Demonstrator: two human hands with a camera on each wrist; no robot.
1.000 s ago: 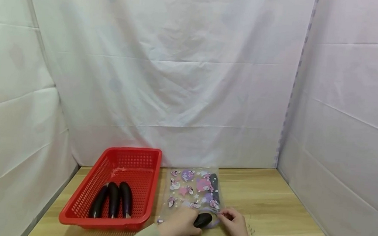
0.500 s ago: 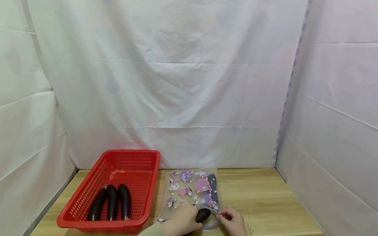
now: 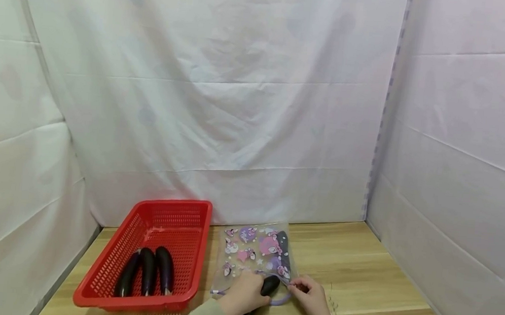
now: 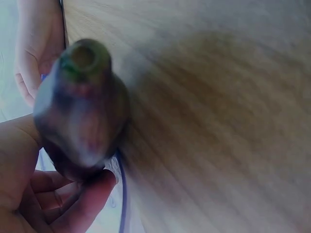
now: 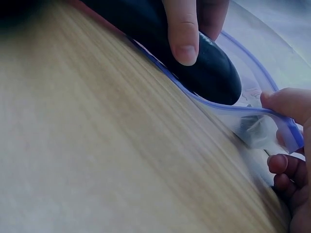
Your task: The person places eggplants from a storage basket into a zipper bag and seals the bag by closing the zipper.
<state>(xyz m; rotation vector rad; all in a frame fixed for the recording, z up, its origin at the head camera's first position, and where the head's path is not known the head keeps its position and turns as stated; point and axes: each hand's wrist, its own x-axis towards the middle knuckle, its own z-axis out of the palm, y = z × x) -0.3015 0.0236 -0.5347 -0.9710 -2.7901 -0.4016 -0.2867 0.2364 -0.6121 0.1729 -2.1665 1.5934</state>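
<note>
My left hand (image 3: 245, 295) grips a dark purple eggplant (image 5: 214, 73), its rounded end at the mouth of a clear zip bag (image 3: 237, 245). The eggplant's stem end (image 4: 82, 58) points back toward the left wrist camera. Pink and purple cartoon figures cover the bag, which lies flat on the table. A purple zipper strip (image 5: 165, 73) edges its parted mouth. At the right corner of that mouth, my right hand (image 3: 311, 300) pinches the bag's edge between thumb and fingers. Another dark eggplant (image 3: 285, 251) lies inside the bag along its right side.
To the left stands a red plastic basket (image 3: 202, 252) with three eggplants (image 3: 148, 270) in it. The wooden table (image 3: 343, 253) ends at white cloth walls (image 3: 255, 128) at the back and both sides. Small dark marks show on the table right of the right hand.
The eggplant in my left hand has moved slightly forward, toward the bag's mouth. My right hand keeps its pinch on the bag's corner. The head view has shifted a little.
</note>
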